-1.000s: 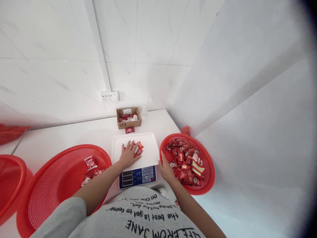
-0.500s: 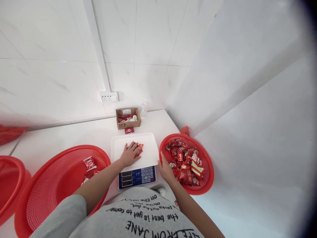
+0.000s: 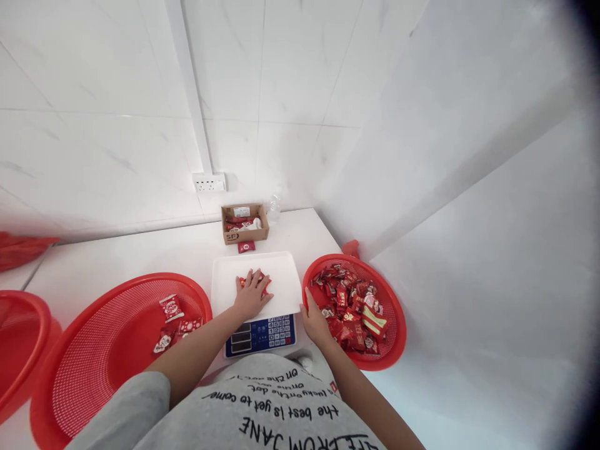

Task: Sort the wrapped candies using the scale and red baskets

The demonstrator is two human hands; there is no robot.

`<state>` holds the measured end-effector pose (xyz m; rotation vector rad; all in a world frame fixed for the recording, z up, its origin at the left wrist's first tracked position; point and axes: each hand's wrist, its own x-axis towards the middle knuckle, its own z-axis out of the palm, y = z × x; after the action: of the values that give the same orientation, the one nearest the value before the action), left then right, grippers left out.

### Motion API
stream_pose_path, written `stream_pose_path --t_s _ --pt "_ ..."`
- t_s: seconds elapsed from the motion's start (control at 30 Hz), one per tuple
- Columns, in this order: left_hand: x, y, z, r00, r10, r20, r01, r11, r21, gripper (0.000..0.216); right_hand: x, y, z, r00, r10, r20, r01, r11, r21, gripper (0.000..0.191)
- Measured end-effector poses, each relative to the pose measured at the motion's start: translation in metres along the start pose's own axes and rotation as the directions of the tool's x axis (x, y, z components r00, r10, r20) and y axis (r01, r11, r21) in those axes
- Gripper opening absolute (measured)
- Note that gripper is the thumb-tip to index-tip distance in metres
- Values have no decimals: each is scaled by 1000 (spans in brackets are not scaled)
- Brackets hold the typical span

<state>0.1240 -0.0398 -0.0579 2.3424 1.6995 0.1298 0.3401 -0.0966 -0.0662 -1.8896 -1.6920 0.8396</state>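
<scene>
While left hand (image 3: 252,297) lies flat, fingers spread, on red candy packets (image 3: 264,282) mid white scale tray (image 3: 287,275) | packets under and just beyond its fingertips, left hand nearer | right hand (image 3: 315,319) at near rim of right red basket (image 3: 396,337), grip unclear

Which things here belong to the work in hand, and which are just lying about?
In hand: left hand flat on red packets on the scale tray; right hand at the rim of the full basket; left basket with few packets.
Lying about: cardboard box, loose packet, clear bottle, wall socket, far-left basket.
</scene>
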Motion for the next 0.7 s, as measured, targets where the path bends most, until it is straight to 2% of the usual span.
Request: stream_pose_path --t_s 0.17,0.3,0.5,0.6,0.7 --pt "-2 -12 -4 967 252 36 -254 966 55 55 0 -2 -1 1000 0 -4 0 1000 21 59" --pt "-4 -20 -8 951 303 61 -306 951 51 55 -1 0 0 1000 0 -7 0 1000 20 59" --pt "-20 -15 -10 980 196 -26 -195 980 29 61 0 3 1 1000 3 -8 -3 1000 15 59" --pt "-45 -21 -16 990 93 -109 -89 995 40 60 -1 4 1 1000 -15 -9 15 999 32 59" --pt "-81 -38 -24 983 -52 -175 63 996 60 61 -1 5 2 1000 -20 -11 20 999 36 59"
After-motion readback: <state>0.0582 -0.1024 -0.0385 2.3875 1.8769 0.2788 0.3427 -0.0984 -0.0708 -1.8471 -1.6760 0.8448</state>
